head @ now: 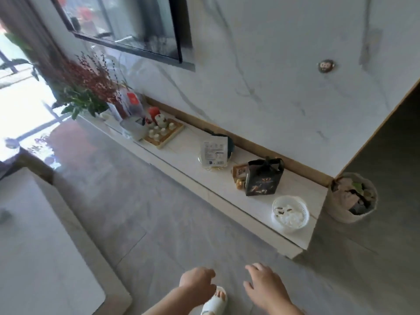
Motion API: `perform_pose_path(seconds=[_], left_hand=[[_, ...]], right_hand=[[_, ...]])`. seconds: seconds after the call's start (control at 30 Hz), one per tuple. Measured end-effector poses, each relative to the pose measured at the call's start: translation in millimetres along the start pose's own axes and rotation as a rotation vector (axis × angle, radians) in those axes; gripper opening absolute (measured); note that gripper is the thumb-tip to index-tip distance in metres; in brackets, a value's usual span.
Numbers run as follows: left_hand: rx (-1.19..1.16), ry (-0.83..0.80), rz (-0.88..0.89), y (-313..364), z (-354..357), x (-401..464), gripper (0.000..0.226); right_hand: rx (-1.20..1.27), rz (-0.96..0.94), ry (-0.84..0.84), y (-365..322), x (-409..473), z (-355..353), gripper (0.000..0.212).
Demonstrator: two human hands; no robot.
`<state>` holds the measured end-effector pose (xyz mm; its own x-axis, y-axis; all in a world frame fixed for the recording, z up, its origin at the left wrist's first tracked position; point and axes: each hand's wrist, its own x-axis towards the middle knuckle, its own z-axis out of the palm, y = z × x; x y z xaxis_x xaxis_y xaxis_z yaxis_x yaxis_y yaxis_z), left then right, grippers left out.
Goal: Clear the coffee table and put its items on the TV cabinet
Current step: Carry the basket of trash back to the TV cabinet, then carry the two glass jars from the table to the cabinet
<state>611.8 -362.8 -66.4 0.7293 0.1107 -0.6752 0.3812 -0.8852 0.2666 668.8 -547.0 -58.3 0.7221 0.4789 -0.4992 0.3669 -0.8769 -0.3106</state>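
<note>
My left hand (197,279) and right hand (264,286) hang empty over the grey floor, fingers loosely curled. On the long white TV cabinet (181,144) sit a white perforated plastic basket (290,214), a black gift bag (264,177) and a wooden tea tray (164,132). The white coffee table (41,258) lies left.

This is a home living room. A low white TV cabinet (204,178) runs along a marble-look wall (272,76), with a wall-mounted television (127,26) above its left half. On the cabinet stand a tea set on a wooden tray (164,131), a vase of red flowers (91,80) at its far left end, and a black gift bag (263,178). A coffee table (34,246) stands opposite the cabinet, across glossy grey floor tiles (136,212).
</note>
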Motion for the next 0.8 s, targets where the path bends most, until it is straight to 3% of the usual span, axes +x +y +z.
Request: perform_pose_path(seconds=[0.1,0.27,0.4,0.63,0.8], left_hand=[[-0.023,0.004,-0.06,-37.0,3.3,-43.8,0.042],[-0.209,0.081,-0.168,-98.1,-2.9,-87.2,0.041],[-0.252,0.135,-0.26,-156.1,-20.3,-115.9,0.044],[-0.392,0.28,-0.434,-264.4,-38.7,-136.6,0.043],[-0.489,0.295,-0.559,-317.9,-44.6,-137.6,0.038]], right_hand=[[-0.047,-0.117,-0.06,-46.4,-16.1,10.2,0.05],[-0.022,-0.369,0.099,-135.8,-20.6,13.1,0.04],[-0.167,-0.409,-0.144,-197.8,11.6,14.4,0.049],[-0.277,-0.538,-0.183,-310.5,66.6,21.7,0.046],[-0.354,-0.553,-0.224,-362.4,105.8,30.6,0.044]])
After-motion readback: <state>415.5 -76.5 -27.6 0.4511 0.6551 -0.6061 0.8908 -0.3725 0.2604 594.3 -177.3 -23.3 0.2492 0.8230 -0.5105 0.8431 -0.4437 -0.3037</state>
